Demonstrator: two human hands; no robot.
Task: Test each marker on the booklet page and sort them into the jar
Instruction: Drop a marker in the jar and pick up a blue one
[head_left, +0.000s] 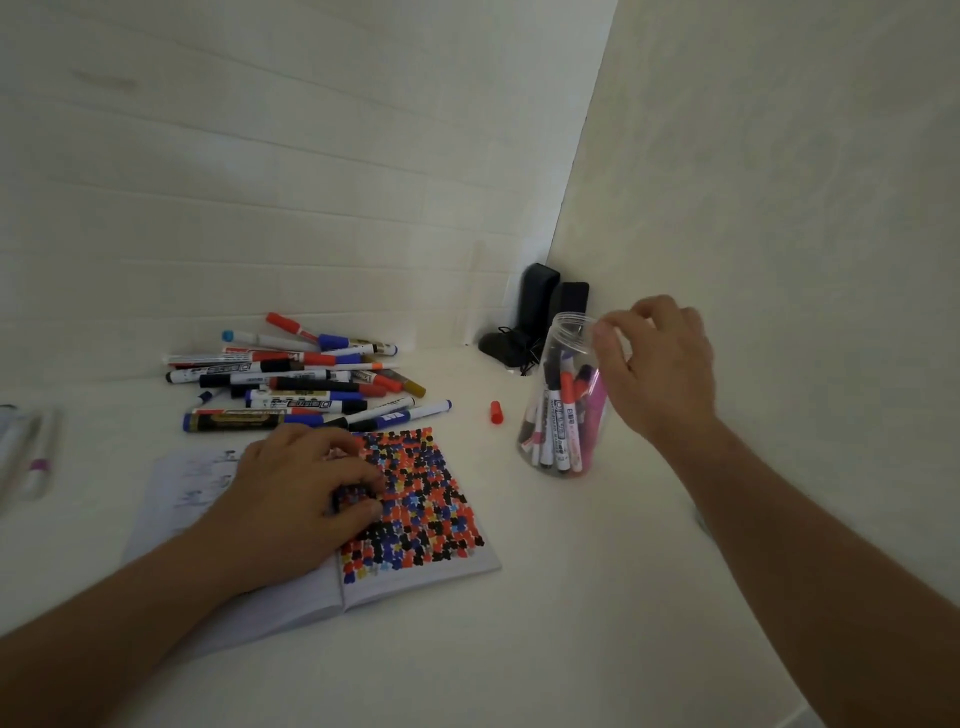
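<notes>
The left hand (306, 488) lies with curled fingers on the open dot-covered paper booklet (415, 499), pinning it. The right hand's (660, 364) grip closes on the clear plastic jar's (563, 415) rim, steadying it; loose markers (301, 384) lie beyond the left hand on the desk (519, 649).

- Two bare arms show, each from the forearm down to the hand, one at the left and one at the right.
- Left hand (298, 488): no ring, glove or band shows on it; the wrist behind it has no watch or bracelet.
- Left forearm: no sleeve covers it anywhere up to the picture's edge.
- Right hand (662, 364): no ring shows on the fingers seen from the back, and the wrist carries no strap.
- Right forearm: uncovered along its whole visible length, with no cuff showing.
- Fingernails, where they show, look short and unpainted.
</notes>
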